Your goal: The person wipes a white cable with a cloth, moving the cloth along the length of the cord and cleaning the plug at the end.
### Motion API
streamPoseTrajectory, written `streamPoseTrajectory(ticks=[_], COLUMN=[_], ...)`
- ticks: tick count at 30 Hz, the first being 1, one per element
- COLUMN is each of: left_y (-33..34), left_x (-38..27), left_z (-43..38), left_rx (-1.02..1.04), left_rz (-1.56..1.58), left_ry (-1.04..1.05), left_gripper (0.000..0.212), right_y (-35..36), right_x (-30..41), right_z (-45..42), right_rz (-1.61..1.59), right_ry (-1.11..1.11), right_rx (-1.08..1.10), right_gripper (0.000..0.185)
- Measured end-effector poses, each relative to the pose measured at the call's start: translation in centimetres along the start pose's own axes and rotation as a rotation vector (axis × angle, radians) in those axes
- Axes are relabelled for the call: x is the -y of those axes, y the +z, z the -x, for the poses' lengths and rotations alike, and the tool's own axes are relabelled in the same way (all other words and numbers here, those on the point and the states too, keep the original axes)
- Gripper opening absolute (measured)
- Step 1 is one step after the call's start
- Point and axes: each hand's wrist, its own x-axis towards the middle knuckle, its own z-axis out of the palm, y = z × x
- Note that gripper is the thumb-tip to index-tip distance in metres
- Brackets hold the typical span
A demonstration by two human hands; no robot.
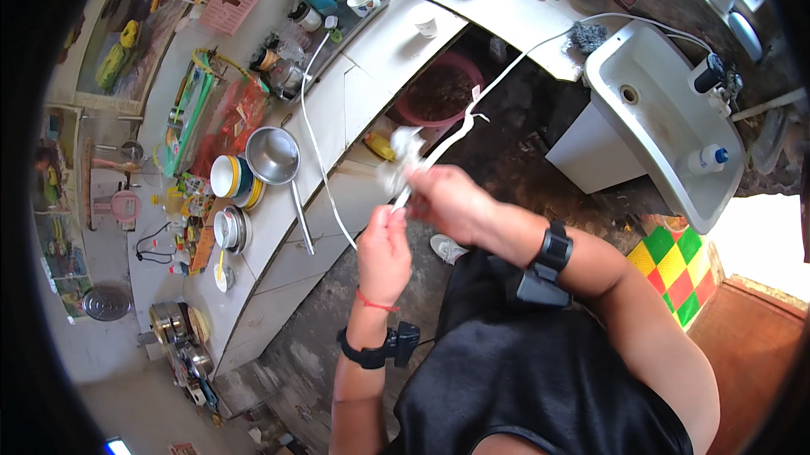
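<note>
My left hand [384, 255] pinches the end of a short white length of cord [401, 200] between thumb and fingers. Just beyond it, my right hand [457, 205] closes around the same white cord. A crumpled, whitish, semi-clear bundle [402, 160], perhaps plastic film, sits at the right fingertips and is blurred. From there a thicker white cord [450, 140] leads to a knotted or taped spot and a small tag [476, 93], then on towards the sink. Another white cord [319, 164] hangs from the counter and passes behind my left hand.
A tiled counter [373, 84] curves along the left, bearing a steel saucepan [273, 156] whose handle juts over the edge, stacked bowls [229, 176] and paper cups [427, 26]. A pink basin [423, 121] sits below the counter gap. At right stands a white sink [671, 100].
</note>
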Motion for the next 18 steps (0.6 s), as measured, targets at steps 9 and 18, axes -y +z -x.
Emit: streamPoseTrajectory(ticks=[9,18], left_y=[-0.9,-0.5], left_x=[-0.9,-0.3], left_z=[0.8,1.3], left_rx=[-0.020,-0.066], left_rz=[-0.261,-0.540], left_ry=[0.081,0.343], left_gripper=[0.013,0.013], right_y=[-4.2,-4.5], right_x=[3.0,2.7], right_z=[-3.0,-0.9], right_rz=[-0.332,-0.151], right_ry=[0.009,0.072], right_rx=[-0.151,-0.246], right_gripper=[0.019,0.018])
